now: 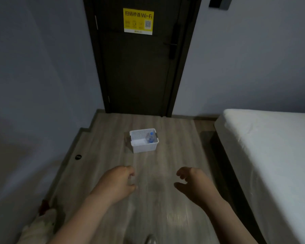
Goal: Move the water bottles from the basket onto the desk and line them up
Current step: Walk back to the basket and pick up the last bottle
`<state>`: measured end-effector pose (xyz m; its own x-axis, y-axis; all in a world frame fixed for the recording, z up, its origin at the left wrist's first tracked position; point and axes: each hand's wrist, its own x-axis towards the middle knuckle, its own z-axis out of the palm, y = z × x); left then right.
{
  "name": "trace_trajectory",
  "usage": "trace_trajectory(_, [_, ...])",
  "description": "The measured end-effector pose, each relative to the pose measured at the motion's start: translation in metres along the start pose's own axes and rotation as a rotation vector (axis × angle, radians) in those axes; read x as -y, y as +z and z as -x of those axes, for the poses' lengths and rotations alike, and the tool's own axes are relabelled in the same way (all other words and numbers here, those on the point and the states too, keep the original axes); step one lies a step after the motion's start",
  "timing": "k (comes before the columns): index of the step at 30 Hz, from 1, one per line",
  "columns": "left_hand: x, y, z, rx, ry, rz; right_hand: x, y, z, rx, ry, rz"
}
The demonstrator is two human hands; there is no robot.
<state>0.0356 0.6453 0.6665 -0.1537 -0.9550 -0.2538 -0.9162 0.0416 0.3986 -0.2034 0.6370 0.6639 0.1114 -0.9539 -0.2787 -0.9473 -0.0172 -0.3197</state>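
Note:
A small white perforated basket (144, 147) stands on the wooden floor in front of a dark door. Inside it, at the right side, leans a clear water bottle (151, 137) with a blue cap; something white lies in its left half, too dim to name. My left hand (119, 182) and my right hand (192, 184) hover side by side above the floor, well short of the basket, fingers curled loosely apart and holding nothing. No desk is in view.
A bed with a white sheet (271, 155) fills the right side. The dark door (139, 67) with a yellow Wi-Fi sign is straight ahead. Walls close the left side, with a round black floor fitting (78, 157) and white cloth (40, 228) at lower left.

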Motion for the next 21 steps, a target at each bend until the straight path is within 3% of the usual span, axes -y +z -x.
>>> trace_trajectory(10, [-0.003, -0.040, -0.171, -0.033, -0.088, 0.063, -0.024, -0.056, -0.181, 0.067, -0.043, 0.009])
trace_trajectory(21, [0.049, -0.096, -0.382, -0.016, -0.063, 0.137, 0.001, -0.085, -0.387, 0.092, 0.001, 0.011])
